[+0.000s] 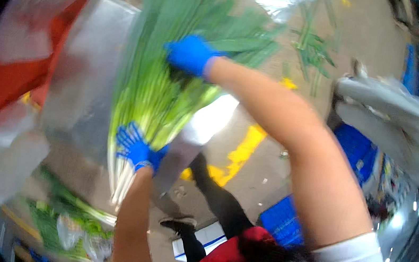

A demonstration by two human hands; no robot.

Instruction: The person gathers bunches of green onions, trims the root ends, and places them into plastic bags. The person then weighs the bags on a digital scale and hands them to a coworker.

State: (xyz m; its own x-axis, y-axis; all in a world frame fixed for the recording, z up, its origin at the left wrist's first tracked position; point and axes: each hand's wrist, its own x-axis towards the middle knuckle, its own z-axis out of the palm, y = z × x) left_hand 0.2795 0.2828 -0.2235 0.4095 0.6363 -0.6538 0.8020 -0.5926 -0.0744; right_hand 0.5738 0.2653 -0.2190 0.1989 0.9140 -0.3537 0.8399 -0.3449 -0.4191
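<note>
A large bunch of long scallions [146, 94] spreads over a shiny metal table [91, 54], green leaves at the far end and white stalk ends towards me. My left hand [134, 146], in a blue glove, has its fingers spread around the pale lower stalks; the white ends stick out below it. Farther up, my right hand [192, 54], also gloved in blue, is on the green leaves. Its fingers are blurred and partly hidden, so their grip cannot be made out.
More scallions [60, 222] lie with clear plastic at lower left. Red-orange material [12, 79] lines the table's left side. Loose green leaves [313, 53] lie on the floor beside yellow marking [245, 148]. At right are a blue crate [283, 221] and a bulky pale grey object [391, 120].
</note>
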